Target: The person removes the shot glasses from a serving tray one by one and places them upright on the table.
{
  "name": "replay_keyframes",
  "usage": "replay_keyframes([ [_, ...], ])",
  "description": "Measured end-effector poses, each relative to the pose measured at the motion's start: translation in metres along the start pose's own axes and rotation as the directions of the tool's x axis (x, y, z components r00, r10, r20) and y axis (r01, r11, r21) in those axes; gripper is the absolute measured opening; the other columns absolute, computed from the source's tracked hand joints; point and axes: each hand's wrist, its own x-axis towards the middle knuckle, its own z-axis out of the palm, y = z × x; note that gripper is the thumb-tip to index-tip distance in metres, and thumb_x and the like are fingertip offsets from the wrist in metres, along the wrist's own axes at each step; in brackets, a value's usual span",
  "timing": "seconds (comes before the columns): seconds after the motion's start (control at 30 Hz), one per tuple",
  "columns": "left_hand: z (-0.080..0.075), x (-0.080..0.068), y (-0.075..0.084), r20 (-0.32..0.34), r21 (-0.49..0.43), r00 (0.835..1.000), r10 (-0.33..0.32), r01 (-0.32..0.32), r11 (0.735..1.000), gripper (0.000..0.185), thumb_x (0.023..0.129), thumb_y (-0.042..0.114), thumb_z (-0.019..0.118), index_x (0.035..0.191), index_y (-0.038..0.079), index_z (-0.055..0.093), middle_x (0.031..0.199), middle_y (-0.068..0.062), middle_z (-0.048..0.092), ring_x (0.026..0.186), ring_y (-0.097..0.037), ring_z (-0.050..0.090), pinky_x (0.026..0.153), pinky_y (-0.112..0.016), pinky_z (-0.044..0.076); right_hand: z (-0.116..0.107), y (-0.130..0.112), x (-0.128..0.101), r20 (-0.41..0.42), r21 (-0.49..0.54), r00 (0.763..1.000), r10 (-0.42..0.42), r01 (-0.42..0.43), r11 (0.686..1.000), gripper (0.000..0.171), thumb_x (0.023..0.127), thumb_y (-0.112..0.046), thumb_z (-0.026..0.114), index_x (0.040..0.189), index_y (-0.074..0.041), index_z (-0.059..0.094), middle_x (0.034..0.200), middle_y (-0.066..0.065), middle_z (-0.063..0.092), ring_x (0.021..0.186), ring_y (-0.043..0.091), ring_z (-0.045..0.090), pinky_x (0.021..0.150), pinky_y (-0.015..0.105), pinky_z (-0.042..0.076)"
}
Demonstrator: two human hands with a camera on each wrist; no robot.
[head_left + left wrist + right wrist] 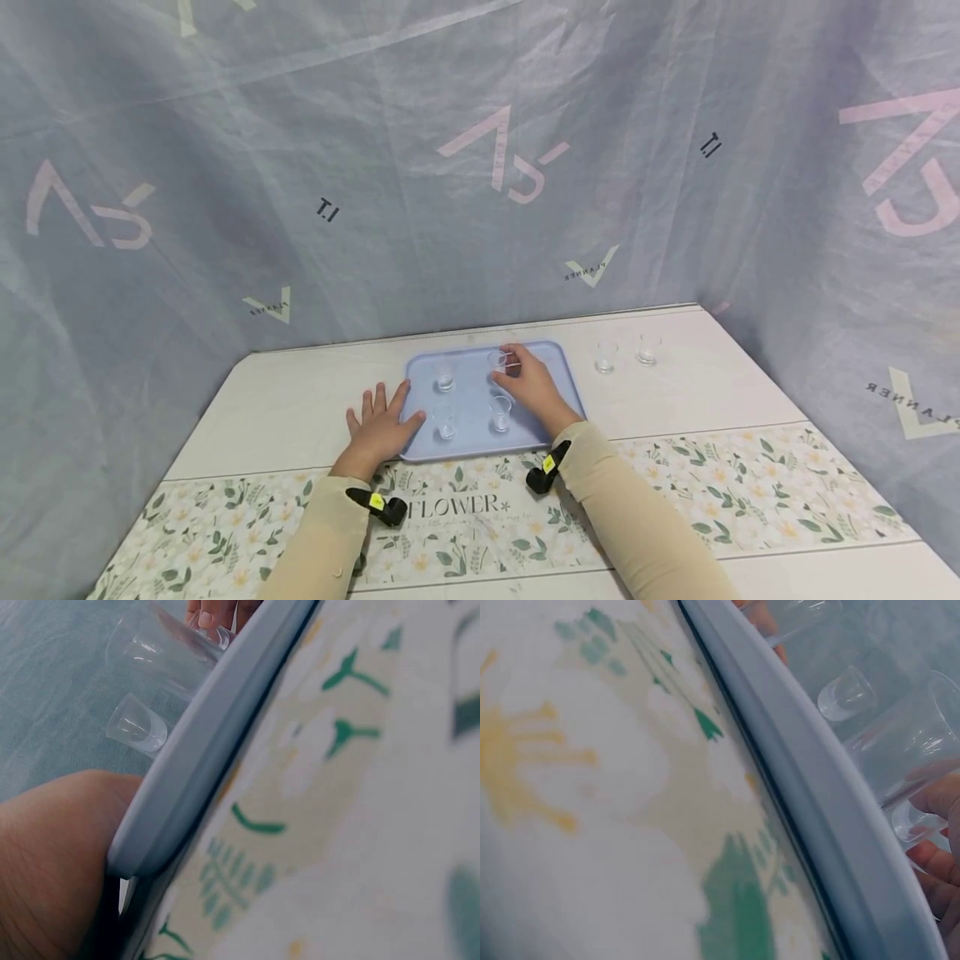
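A light blue tray (558, 379) lies on the table and carries several small clear glasses. My right hand (512, 365) reaches over the tray and pinches the back right glass (496, 361), which stands on the tray. My left hand (390, 411) lies flat on the table with its fingers spread and its thumb against the tray's left rim (217, 742). The other glasses on the tray stand at the back left (446, 377), front left (447, 423) and front right (501, 413). The right wrist view shows the tray rim (817, 802), glasses (845, 694) and my fingertips (937, 862).
Two more clear glasses (606, 357) (647, 349) stand on the white table to the right of the tray. A flower-print runner (712, 483) crosses the table's near side. Grey fabric walls (480, 167) close in the back and both sides.
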Motion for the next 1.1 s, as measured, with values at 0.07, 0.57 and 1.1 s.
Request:
replay_keyframes([
  [0.07, 0.000, -0.001, 0.000, -0.010, -0.009, 1.000, 0.002, -0.002, 1.000, 0.080, 0.099, 0.062, 0.043, 0.164, 0.023, 0.016, 0.167, -0.026, -0.004, 0.152, -0.046, -0.013, 0.112, -0.070, -0.017, 0.001, -0.001, 0.000, -0.011, -0.014, 1.000, 0.005, -0.005, 1.000, 0.049, 0.090, -0.014, 0.077, 0.133, -0.003, 0.058, 0.116, 0.015, 0.069, 0.106, 0.032, 0.068, 0.096, 0.046, 0.053],
  [0.57, 0.002, 0.004, -0.005, 0.005, -0.006, 1.000, 0.007, -0.007, 1.000, 0.079, 0.100, 0.058, 0.044, 0.164, 0.022, 0.014, 0.167, -0.024, -0.006, 0.151, -0.046, -0.015, 0.111, -0.070, -0.017, 0.003, -0.005, -0.002, -0.038, -0.080, 0.999, 0.026, -0.029, 0.996, 0.039, 0.091, -0.014, 0.076, 0.127, -0.005, 0.063, 0.115, 0.013, 0.070, 0.104, 0.028, 0.069, 0.095, 0.042, 0.053],
  [1.1, -0.001, -0.002, 0.001, 0.008, -0.016, 1.000, 0.008, -0.008, 1.000, 0.079, 0.101, 0.059, 0.043, 0.164, 0.022, 0.014, 0.167, -0.026, -0.005, 0.151, -0.047, -0.014, 0.111, -0.071, -0.017, -0.011, 0.002, -0.007, 0.002, 0.000, 0.999, -0.039, 0.039, 0.999, 0.033, 0.092, -0.014, 0.075, 0.121, -0.005, 0.063, 0.107, 0.010, 0.068, 0.096, 0.025, 0.067, 0.088, 0.041, 0.055],
])
